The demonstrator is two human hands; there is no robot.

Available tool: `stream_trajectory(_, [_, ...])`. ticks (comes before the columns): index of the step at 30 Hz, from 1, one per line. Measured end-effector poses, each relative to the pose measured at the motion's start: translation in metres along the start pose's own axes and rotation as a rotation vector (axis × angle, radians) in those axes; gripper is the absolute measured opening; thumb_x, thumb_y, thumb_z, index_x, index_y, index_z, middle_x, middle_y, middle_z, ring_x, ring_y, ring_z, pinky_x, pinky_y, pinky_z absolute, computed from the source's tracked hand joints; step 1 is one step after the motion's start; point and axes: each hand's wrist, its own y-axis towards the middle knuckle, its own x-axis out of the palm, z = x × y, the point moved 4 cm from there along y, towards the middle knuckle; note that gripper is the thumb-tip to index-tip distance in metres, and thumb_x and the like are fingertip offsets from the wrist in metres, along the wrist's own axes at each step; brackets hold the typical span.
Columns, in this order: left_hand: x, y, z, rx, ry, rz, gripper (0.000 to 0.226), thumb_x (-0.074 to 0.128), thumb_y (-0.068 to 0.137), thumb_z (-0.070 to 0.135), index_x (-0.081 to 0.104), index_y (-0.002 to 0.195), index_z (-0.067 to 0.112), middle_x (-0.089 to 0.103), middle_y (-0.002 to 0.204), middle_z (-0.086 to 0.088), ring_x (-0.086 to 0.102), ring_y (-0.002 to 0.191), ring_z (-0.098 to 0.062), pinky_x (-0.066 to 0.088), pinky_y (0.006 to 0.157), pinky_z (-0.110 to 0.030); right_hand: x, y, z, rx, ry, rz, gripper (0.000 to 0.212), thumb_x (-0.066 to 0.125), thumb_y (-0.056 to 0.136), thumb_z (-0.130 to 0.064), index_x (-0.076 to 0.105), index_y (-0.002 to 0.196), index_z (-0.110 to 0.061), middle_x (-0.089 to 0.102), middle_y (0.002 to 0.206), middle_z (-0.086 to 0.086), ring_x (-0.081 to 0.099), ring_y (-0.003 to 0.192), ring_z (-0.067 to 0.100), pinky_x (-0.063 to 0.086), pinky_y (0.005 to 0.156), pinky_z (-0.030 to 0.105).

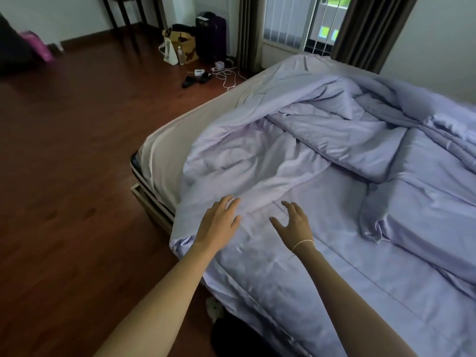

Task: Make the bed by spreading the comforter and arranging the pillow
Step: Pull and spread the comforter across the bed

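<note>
Both hands out over the near corner of the bed [154, 161]. Left hand [219, 222] lies flat, fingers straight, tips resting on the comforter [257, 161] where its bunched edge drops toward that corner. Right hand [296, 222] has fingers spread and slightly hooked, just above the fabric, or maybe grazing it; I can't tell which. Neither grip pinches anything. Key relation: the comforter's mass sits ahead of both hands, heaped in a ridge whose long axis runs from the near corner diagonally up toward the window [296, 24] end of the bed. The bare sheet strip along the floor [77, 150] side of that ridge is uncovered, so I judge the cloth has to travel toward the floor side and toward me. Left hand is nearer the loose edge, already on it; right is on the flatter stretch, further from the corner. Pillow [422, 207] lies to the right of the right hand, well apart from both, in matching lilac, long axis roughly along the bed. My read: close the left grip on the edge first, right takes a fold beside it, then pull out over the corner. Risk: slick fabric slipping out of a shallow pinch.
</note>
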Motion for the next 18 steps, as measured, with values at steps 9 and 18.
stream_trajectory(9, [0.003,0.095,-0.116,0.039,-0.042,-0.101,0.048,0.049,0.094,0.036,0.046,0.136,0.013,0.045,0.14,-0.01,0.05,0.123,-0.028,0.047,0.097,-0.039,0.065,0.109,-0.012,0.263,0.019,-0.044,0.08,0.064,0.078,-0.059,0.031,0.144,-0.027,0.023,0.155,0.014,0.027,0.139,0.035,0.03,0.111,0.049])
stream_trajectory(18, [-0.03,0.177,-0.224,0.033,-0.039,-0.125,0.061,0.036,0.089,0.049,0.047,0.136,0.012,0.049,0.138,-0.009,0.049,0.124,-0.028,0.044,0.098,-0.037,0.081,0.246,-0.028,0.562,-0.051,-0.049,0.104,0.068,0.07,-0.064,0.0,0.147,-0.046,-0.012,0.159,0.002,0.001,0.145,0.035,0.024,0.108,0.064])
